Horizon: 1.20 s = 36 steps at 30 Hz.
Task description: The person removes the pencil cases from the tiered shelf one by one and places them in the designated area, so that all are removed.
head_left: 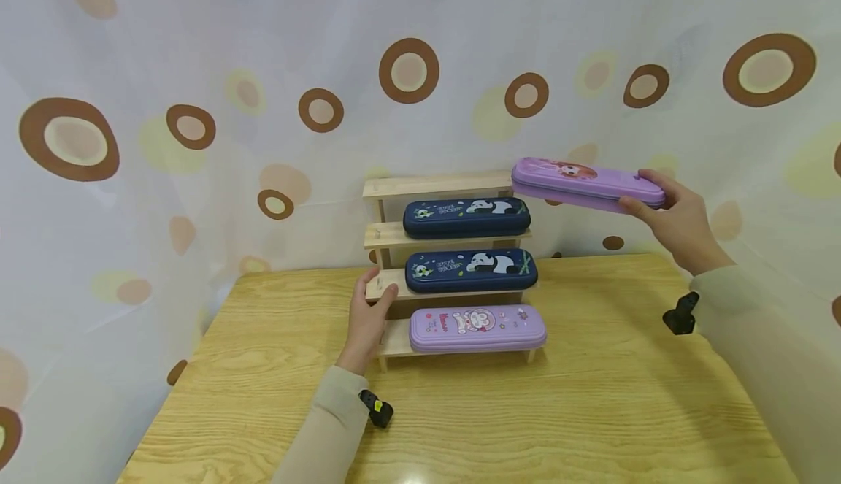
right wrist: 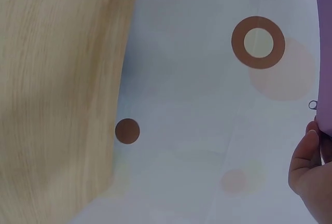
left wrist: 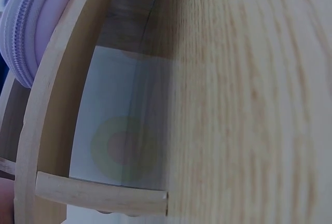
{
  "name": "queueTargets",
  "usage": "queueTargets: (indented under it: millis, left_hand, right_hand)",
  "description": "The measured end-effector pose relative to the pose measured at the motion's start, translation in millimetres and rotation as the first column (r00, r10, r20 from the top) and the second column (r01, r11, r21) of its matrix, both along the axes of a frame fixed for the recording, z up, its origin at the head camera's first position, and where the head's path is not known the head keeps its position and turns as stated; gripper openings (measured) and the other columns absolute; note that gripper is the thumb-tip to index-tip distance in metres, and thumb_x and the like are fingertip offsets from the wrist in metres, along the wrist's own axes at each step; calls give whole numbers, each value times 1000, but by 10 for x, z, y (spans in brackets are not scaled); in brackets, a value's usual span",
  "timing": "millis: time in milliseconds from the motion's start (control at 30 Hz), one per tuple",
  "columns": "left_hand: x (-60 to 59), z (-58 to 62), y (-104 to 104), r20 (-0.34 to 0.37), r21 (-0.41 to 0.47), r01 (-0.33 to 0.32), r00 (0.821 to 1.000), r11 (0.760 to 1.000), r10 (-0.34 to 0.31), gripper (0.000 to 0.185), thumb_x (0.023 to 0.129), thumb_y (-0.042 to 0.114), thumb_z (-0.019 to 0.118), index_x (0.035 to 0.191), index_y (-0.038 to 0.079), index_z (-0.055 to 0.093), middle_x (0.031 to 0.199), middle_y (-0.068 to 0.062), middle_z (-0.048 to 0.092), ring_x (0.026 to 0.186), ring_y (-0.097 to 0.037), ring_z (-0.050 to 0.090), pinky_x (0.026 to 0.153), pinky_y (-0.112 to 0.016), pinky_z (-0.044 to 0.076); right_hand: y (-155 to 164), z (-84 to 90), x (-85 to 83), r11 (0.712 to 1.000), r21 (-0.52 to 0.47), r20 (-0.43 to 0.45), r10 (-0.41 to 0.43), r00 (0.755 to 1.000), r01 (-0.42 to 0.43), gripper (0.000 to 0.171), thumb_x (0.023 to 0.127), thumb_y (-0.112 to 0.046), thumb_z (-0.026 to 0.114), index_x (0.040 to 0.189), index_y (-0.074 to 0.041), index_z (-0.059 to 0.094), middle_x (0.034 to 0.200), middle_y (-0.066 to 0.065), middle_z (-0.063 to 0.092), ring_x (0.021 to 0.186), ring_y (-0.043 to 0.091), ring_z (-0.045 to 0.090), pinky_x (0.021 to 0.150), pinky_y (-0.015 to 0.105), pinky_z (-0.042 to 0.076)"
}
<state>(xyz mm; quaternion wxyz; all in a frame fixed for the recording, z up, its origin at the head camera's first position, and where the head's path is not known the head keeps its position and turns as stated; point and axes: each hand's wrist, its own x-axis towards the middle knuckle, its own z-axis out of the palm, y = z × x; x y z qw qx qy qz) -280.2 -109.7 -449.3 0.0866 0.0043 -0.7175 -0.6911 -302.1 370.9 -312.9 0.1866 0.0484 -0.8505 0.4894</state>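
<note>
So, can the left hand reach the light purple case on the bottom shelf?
Probably yes. The left hand is close to the light purple case, and nothing seems to stand between them. It would likely have to let go of the wooden rack first.

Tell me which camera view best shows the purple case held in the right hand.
The head view: it shows the purple case almost whole, printed lid included, with the right hand gripping one end. The right wrist view catches only part at the edge; the left wrist view shows none.
</note>
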Motion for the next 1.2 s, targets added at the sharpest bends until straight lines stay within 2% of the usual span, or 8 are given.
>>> queueTargets:
  millis: [267, 500, 667, 767, 1000, 1200]
  left_hand:
    - [-13, -4, 1, -2, -2, -1, 1000, 1000, 1, 57, 96, 30, 66, 147, 19, 43, 156, -6, 30, 146, -25, 19, 118, -46, 16]
    - [-11, 9, -4, 4, -3, 4, 1000, 1000, -4, 58, 96, 32, 66, 147, 19, 42, 157, -6, 29, 146, -25, 18, 118, -47, 16]
    - [-2, 27, -4, 28, 16, 15, 999, 1000, -16, 60, 97, 30, 65, 150, 18, 39, 158, -7, 26, 147, -26, 17, 118, -47, 15]
    - [21, 65, -1, 44, 24, 20, 999, 1000, -21, 60, 98, 26, 65, 150, 15, 38, 159, -9, 25, 147, -29, 16, 118, -48, 15]
    - [221, 335, 34, 36, 17, 24, 999, 1000, -25, 56, 99, 17, 61, 149, 8, 38, 158, -15, 26, 146, -34, 17, 117, -50, 17]
    - [255, 360, 45, 30, 19, 25, 999, 1000, -26, 56, 99, 18, 61, 149, 7, 38, 158, -15, 25, 147, -34, 15, 118, -50, 17]
  right_hand:
    - [180, -91, 131, 999, 17, 15, -41, 999, 41, 67, 96, -31, 65, 155, -27, 34, 156, 12, 34, 119, 12, 44, 80, 4, 39]
    - [322, -181, 203, 999, -8, 8, -44, 999, 44, 68, 97, -24, 64, 156, -21, 30, 158, 14, 28, 122, 10, 43, 81, 2, 38]
    - [413, -290, 254, 999, -13, 20, -53, 998, 53, 71, 97, -23, 65, 157, -22, 27, 159, 14, 25, 125, 11, 40, 83, 1, 38]
    - [457, -363, 290, 998, 3, 32, -67, 997, 67, 72, 96, -25, 65, 157, -25, 27, 158, 15, 25, 127, 11, 40, 83, 1, 38]
    - [512, -476, 371, 996, 34, 90, -89, 992, 86, 73, 95, -35, 65, 156, -33, 24, 160, 19, 20, 138, 17, 34, 86, 2, 37]
    - [545, -599, 393, 993, 36, 139, -117, 983, 113, 78, 92, -39, 68, 156, -32, 23, 156, 26, 23, 136, 17, 36, 78, 0, 38]
